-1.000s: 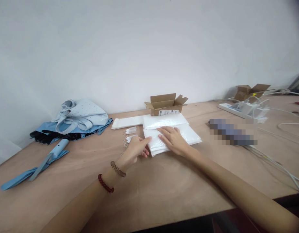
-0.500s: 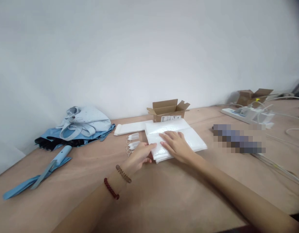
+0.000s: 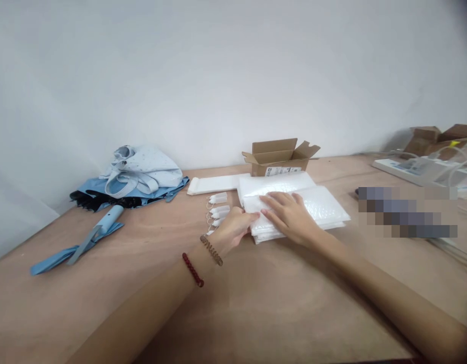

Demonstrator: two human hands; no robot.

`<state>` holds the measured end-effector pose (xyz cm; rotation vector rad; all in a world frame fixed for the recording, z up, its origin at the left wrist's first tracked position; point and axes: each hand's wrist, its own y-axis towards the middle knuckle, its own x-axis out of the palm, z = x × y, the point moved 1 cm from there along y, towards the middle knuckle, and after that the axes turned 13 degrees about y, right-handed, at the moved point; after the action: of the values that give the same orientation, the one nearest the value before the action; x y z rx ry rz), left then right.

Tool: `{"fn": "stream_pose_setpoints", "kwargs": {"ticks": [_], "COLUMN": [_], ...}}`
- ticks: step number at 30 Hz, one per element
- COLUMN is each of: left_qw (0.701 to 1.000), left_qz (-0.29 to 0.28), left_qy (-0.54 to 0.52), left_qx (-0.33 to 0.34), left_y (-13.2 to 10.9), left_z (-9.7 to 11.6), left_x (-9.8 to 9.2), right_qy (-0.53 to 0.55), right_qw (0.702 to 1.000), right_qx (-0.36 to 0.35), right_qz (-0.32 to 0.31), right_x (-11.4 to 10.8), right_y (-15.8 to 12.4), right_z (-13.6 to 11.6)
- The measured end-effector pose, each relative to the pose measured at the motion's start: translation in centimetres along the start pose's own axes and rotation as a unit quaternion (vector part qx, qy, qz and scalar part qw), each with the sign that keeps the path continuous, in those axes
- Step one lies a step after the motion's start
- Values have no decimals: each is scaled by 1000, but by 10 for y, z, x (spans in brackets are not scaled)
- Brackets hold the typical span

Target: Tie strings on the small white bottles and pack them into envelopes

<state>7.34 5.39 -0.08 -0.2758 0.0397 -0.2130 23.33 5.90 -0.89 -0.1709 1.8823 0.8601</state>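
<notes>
A white bubble-wrap stack [image 3: 324, 205] lies folded on the table, in front of an open cardboard box. My left hand [image 3: 237, 225] pinches its left edge between thumb and fingers. My right hand [image 3: 290, 215] rests flat on top with its fingers spread. Left of the stack, several small white tags with string loops [image 3: 220, 210] lie in a column, partly behind my left hand. A flat white packet [image 3: 220, 183] is behind them.
The open cardboard box [image 3: 281, 156] stands near the wall. At the left lie a blue umbrella [image 3: 110, 220] and a pale blue cloth bag [image 3: 150, 167]. A power strip [image 3: 404, 172], cables, another box [image 3: 426, 139] and a pixelated object [image 3: 404, 212] are at the right.
The view has shifted, so most things appear farther right. The upper layer of the wrap has moved rightward, showing more of the layer behind it. Both hands remain on the stack.
</notes>
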Motion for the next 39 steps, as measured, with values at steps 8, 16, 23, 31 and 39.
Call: {"fn": "stream_pose_setpoints", "kwargs": {"ticks": [8, 16, 23, 31, 39], "left_qw": [994, 991, 996, 991, 982], "left_qz": [20, 36, 41, -15, -26], "left_qy": [105, 113, 68, 114, 181], "left_qx": [-19, -53, -51, -67, -52], "left_y": [-18, -4, -11, -16, -22], "left_z": [12, 0, 0, 13, 10], "left_x": [3, 3, -3, 1, -8], "right_qy": [24, 7, -44, -63, -56], "right_qw": [1000, 1000, 999, 998, 998], "right_qx": [14, 18, -21, -6, 2], "right_qz": [-3, 2, 2, 2, 15], "right_x": [-2, -3, -2, 1, -4], "right_y": [1, 3, 1, 3, 4], "right_z": [-2, -8, -12, -4, 0]}}
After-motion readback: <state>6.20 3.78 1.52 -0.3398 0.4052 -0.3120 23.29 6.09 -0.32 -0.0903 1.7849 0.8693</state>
